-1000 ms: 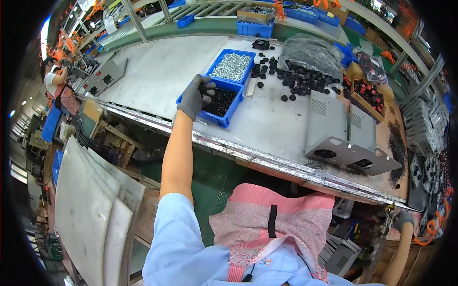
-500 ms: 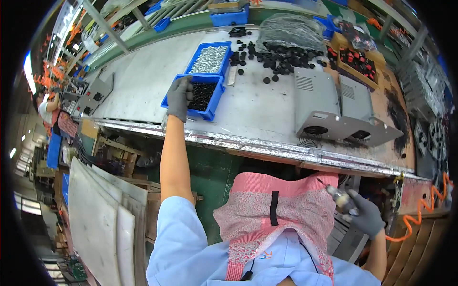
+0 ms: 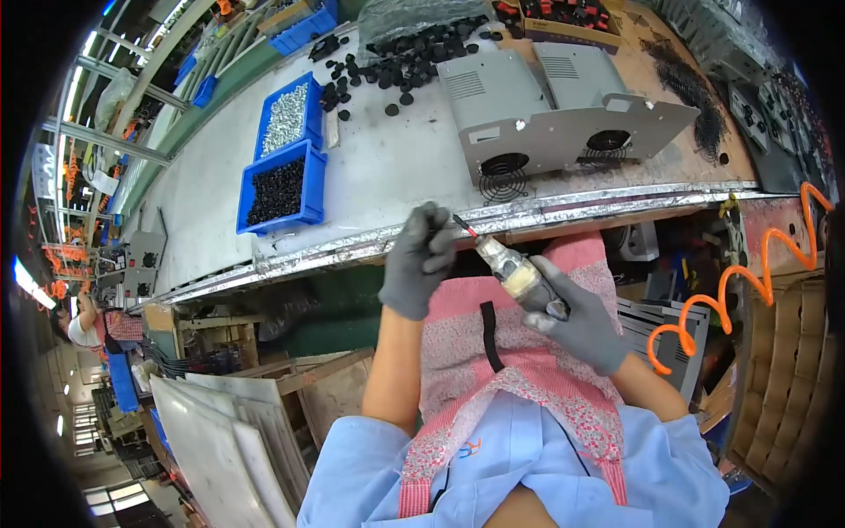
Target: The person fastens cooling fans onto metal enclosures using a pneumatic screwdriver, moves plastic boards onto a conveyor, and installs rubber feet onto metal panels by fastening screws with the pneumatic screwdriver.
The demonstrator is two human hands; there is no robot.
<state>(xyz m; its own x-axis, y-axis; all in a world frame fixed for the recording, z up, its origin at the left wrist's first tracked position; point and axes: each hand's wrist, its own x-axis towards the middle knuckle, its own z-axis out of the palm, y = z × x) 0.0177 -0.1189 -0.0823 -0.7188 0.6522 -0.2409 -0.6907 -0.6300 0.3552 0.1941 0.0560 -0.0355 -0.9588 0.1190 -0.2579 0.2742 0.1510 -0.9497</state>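
Note:
My right hand (image 3: 581,321), in a grey glove, grips a power screwdriver (image 3: 518,277) whose thin bit points up and to the left. My left hand (image 3: 417,262), also gloved in grey, is raised beside the bit's tip with its fingers curled together. Whatever lies in those fingers is too small to make out. Both hands are in front of the bench edge, above my pink apron (image 3: 466,308). On the bench to the left sits a blue bin (image 3: 312,211) of small black screws. Behind it stands another blue bin (image 3: 314,113) with silver hardware.
Two grey metal housings (image 3: 528,132) with round fan openings stand at the right of the bench (image 3: 387,167). Black round caps (image 3: 392,110) lie scattered at the back. An orange coiled hose (image 3: 722,286) hangs at right. Pale panels (image 3: 220,440) lean below left.
My left hand has left the black-screw bin and come back to the right, toward me. My right hand has lifted the screwdriver up and leftward, bringing its bit near the left fingers.

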